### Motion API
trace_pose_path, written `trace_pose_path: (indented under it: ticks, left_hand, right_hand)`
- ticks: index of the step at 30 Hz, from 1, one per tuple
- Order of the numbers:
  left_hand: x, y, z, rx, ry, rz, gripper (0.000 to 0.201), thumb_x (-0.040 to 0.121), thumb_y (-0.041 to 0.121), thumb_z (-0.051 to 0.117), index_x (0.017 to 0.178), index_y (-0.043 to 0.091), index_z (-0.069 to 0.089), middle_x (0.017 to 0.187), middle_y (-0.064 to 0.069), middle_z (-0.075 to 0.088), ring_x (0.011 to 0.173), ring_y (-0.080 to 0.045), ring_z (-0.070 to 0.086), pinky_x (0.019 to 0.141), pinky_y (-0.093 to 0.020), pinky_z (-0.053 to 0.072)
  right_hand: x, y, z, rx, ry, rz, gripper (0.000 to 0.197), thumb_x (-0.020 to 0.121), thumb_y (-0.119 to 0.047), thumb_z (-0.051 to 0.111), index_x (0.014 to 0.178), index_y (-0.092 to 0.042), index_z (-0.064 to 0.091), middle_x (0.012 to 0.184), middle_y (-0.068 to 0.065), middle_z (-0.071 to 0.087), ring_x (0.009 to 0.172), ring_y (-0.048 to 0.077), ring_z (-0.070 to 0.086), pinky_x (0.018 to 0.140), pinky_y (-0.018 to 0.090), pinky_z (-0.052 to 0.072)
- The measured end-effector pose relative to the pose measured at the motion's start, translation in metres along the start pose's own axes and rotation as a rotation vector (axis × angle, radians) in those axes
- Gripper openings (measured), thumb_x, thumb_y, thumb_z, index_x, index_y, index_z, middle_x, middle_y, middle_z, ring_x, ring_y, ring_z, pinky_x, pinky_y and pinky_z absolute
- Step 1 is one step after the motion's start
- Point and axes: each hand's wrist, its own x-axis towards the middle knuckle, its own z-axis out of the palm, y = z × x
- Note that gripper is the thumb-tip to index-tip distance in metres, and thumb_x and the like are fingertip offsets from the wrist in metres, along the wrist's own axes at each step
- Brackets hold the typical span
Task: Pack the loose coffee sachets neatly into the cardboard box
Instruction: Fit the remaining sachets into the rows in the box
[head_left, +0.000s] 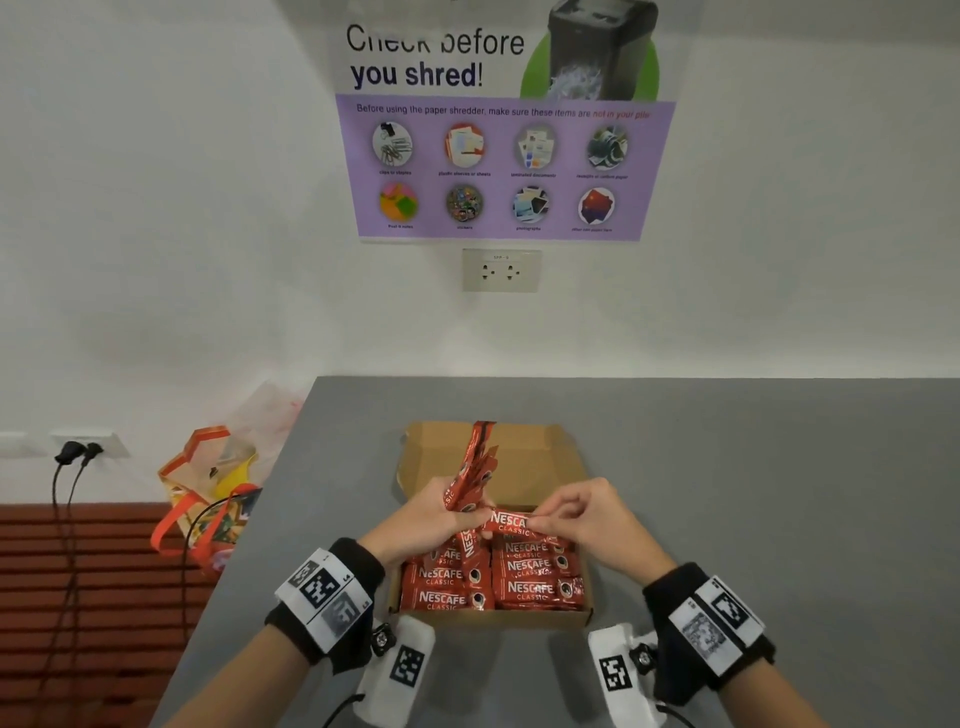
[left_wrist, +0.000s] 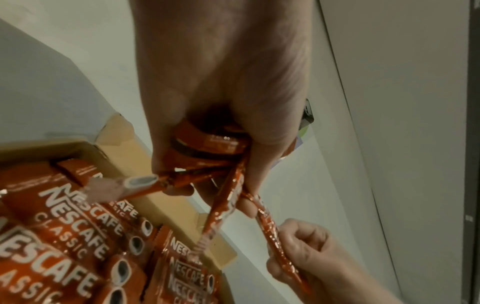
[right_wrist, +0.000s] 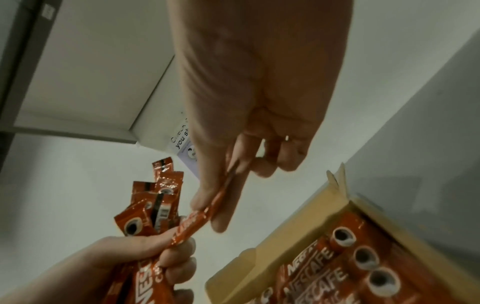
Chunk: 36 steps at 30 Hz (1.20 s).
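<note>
A: What sits farthest left?

B: A colourful bag (head_left: 213, 499) beside the grey counter (head_left: 753, 493), and a wall socket (head_left: 85, 447) with two black plugs in it.

A: And the person's left hand (head_left: 421, 525)?

B: Its fingers are curled round a bunch of sachets (head_left: 470, 478), held over the cardboard box (head_left: 493, 618). The bunch fans upward past the raised lid (head_left: 524, 457). In the left wrist view the same bunch (left_wrist: 207, 142) is clamped inside the left hand (left_wrist: 223, 82), with several ends trailing down.

A: What is in the box?

B: Two rows of packed sachets (head_left: 530, 590), red, lying flat with the Nescafe Classic lettering up. The box stands on the counter, just in front of the person, lid open toward the wall.

A: The right hand (head_left: 587, 525)?

B: It pinches one end of a single sachet (head_left: 511, 522) between thumb and fingers; the other end is at the left hand's fingers. The right wrist view shows that single sachet (right_wrist: 207, 216) stretched between the right hand (right_wrist: 249, 102) and the left hand (right_wrist: 135, 253).

A: Anything above?

B: A shredder poster (head_left: 501, 130) on the wall, with a double outlet (head_left: 501, 270) under it.
</note>
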Motion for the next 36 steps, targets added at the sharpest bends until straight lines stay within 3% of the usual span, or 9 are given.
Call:
trace_pose_path:
  ticks: [2,5,8,13,19,25,29,32,36]
  left_hand:
    - [0.001,-0.003,0.004,0.059,0.021,0.015,0.004,0.091,0.021,0.058,0.088,0.018,0.058,0.076,0.006,0.066,0.071,-0.003,0.064,0.073,-0.018,0.049]
    - [0.008,-0.007,0.005,0.110,0.198,0.039,0.005,0.091,0.016,0.056,0.087,0.016,0.057,0.081,0.004,0.061,0.063,-0.003,0.055,0.059,-0.012,0.047]
    - [0.012,-0.006,-0.002,0.080,0.324,0.043,0.007,0.091,0.013,0.055,0.087,0.018,0.056,0.083,0.005,0.061,0.072,-0.002,0.057,0.060,-0.010,0.043]
    - [0.011,-0.010,0.000,0.074,0.307,0.049,0.008,0.091,0.013,0.056,0.087,0.020,0.057,0.079,0.004,0.062,0.075,-0.006,0.059,0.065,-0.010,0.041]
    - [0.013,-0.012,0.007,0.070,0.303,0.057,0.005,0.092,0.012,0.055,0.094,0.014,0.058,0.081,0.006,0.060,0.074,0.000,0.058,0.060,-0.002,0.041]
    - [0.014,-0.007,0.010,0.053,0.291,0.053,0.006,0.091,0.014,0.056,0.097,0.014,0.059,0.081,0.006,0.061,0.072,0.002,0.059,0.062,-0.008,0.043]
    - [0.014,-0.009,0.011,0.045,0.284,0.052,0.005,0.091,0.014,0.057,0.092,0.018,0.058,0.081,0.006,0.062,0.074,0.001,0.060,0.064,-0.010,0.041]
    - [0.016,-0.010,0.011,0.075,0.280,0.055,0.003,0.091,0.017,0.057,0.091,0.019,0.058,0.077,0.005,0.061,0.065,0.002,0.057,0.063,-0.008,0.042]
    - [0.018,-0.007,0.015,0.098,0.224,0.066,0.006,0.091,0.020,0.058,0.086,0.016,0.058,0.070,0.005,0.057,0.058,-0.003,0.054,0.064,-0.015,0.047]
  right_hand:
    - [0.000,0.002,0.000,-0.142,-0.070,-0.011,0.006,0.077,-0.020,0.074,0.074,-0.021,0.069,0.069,-0.005,0.070,0.062,0.000,0.063,0.063,0.015,0.047]
    - [-0.001,0.008,0.001,-0.335,-0.084,-0.011,0.016,0.077,-0.022,0.075,0.069,-0.032,0.065,0.073,-0.011,0.065,0.063,0.000,0.052,0.061,0.009,0.041]
    - [-0.005,0.016,0.000,-0.387,-0.157,0.038,0.006,0.079,-0.019,0.073,0.076,-0.023,0.071,0.073,-0.014,0.062,0.066,0.000,0.054,0.061,0.008,0.043]
    - [-0.007,0.021,0.004,-0.469,-0.264,0.060,0.013,0.080,-0.013,0.071,0.092,-0.008,0.073,0.095,-0.002,0.070,0.078,-0.001,0.059,0.073,0.011,0.049]
    - [-0.001,0.022,-0.002,-0.457,-0.280,0.094,0.017,0.077,-0.014,0.075,0.070,-0.028,0.068,0.083,-0.012,0.066,0.081,0.003,0.060,0.078,0.017,0.051]
    - [0.002,0.026,0.002,-0.500,-0.299,0.085,0.010,0.076,-0.011,0.075,0.086,-0.010,0.075,0.099,-0.002,0.071,0.080,-0.003,0.058,0.080,0.012,0.048]
    - [0.003,0.031,0.005,-0.514,-0.288,0.088,0.013,0.072,-0.013,0.079,0.072,-0.023,0.071,0.081,-0.014,0.064,0.076,-0.002,0.059,0.079,0.015,0.051]
    - [0.004,0.028,0.003,-0.540,-0.242,0.067,0.013,0.076,-0.021,0.076,0.087,-0.018,0.071,0.083,-0.010,0.065,0.073,0.000,0.059,0.073,0.016,0.052]
    - [0.007,-0.001,0.002,-0.419,0.012,-0.092,0.035,0.090,-0.035,0.055,0.122,-0.021,0.054,0.093,-0.009,0.060,0.073,-0.003,0.056,0.064,0.008,0.045]
